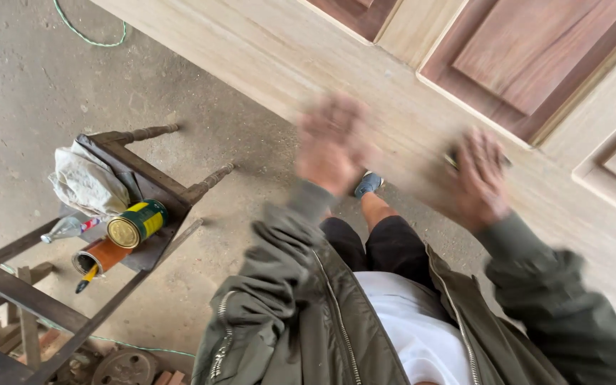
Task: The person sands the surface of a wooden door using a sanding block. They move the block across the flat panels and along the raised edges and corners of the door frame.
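Note:
A large pale wooden door with reddish-brown inset panels lies slanted across the top and right of the view. My left hand, blurred by motion, rests with its fingers spread on the door's pale rail near its lower edge and holds nothing I can make out. My right hand, also blurred, lies flat on the rail further right, just below a dark panel. A small dark thing peeks out at its fingers; the blur hides what it is. I wear a green zip jacket.
On the concrete floor to the left stands a dark wooden frame with turned legs. On it lie a crumpled pale cloth, a yellow-and-green can, an orange can and a clear bottle. Green cord trails on the floor.

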